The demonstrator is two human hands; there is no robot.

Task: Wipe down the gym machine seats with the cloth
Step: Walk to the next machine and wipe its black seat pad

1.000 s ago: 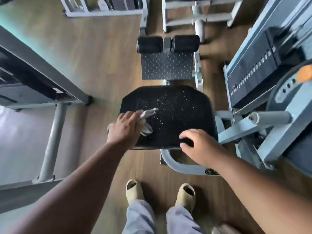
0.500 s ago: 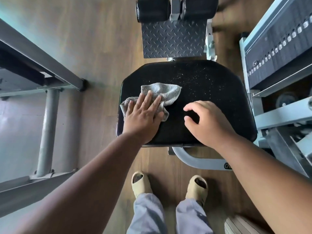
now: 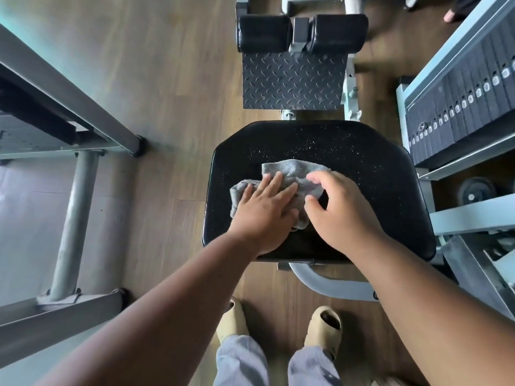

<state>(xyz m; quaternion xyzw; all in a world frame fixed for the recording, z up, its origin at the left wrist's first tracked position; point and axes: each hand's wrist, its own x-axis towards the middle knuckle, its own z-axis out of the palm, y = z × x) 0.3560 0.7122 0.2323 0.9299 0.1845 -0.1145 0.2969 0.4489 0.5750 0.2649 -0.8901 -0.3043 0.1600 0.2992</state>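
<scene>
A: What is the seat (image 3: 362,174) made of?

B: Black padded vinyl, glossy, a rounded trapezoid, dusted with pale specks thickest toward twelve o'clock. The cloth (image 3: 289,169) lies rumpled on it, left of the pad's middle; grey, soft, terry-like.

A: And the hands?

B: The left hand (image 3: 262,213) presses flat on the cloth, fingers (image 3: 274,183) straight and spread, gripping nothing. The right hand (image 3: 342,215) comes in from four o'clock, its fingers curled over the cloth's right edge; whether they actually pinch the fabric I cannot tell.

A: Any writing?

B: Small white tags run along the weight stack (image 3: 459,101) at two o'clock, too small to read. A mark on the curved grey tube (image 3: 328,285) under the seat is cut off by the right arm.

A: What surrounds it?

B: A diamond-tread steel footplate (image 3: 292,82) at twelve o'clock, with two black roller pads (image 3: 263,33) beyond it. A grey steel machine frame (image 3: 75,213) at nine o'clock. Wood-grain plank floor (image 3: 172,79). Tan slip-on shoes (image 3: 324,327) and pale trouser legs at six o'clock.
</scene>
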